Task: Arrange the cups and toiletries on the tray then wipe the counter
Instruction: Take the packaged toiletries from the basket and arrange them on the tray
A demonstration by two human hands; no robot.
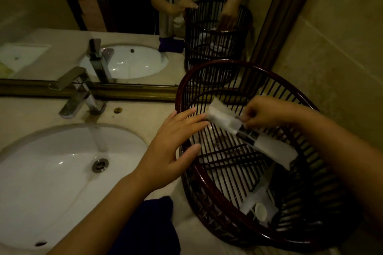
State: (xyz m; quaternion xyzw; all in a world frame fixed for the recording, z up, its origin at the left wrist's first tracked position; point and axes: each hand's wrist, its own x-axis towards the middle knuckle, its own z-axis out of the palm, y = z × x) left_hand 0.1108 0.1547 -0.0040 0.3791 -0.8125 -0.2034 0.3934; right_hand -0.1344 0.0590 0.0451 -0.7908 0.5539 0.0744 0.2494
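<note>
Blue cloth (149, 225): near edge of the desk (132, 114), left of the basket.
Basket (186, 174): dark slatted tray at right, tilted; small white cup (261, 211) at its near end.
Left hand (174, 143): open, fingers spread on the basket's left rim.
Right hand (267, 113): pinching a white sachet.
Sachet (223, 117): inside the basket, long axis far-left to near-right, between both hands.

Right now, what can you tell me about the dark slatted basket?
The basket is round, with thin dark slats, a glossy reddish-brown rim and what looks like wood or bamboo. It stands on the counter right of the sink, against the mirror. The left hand rests on its near rim; the right hand holds a white packet inside. More white packets lie at the bottom.
</note>
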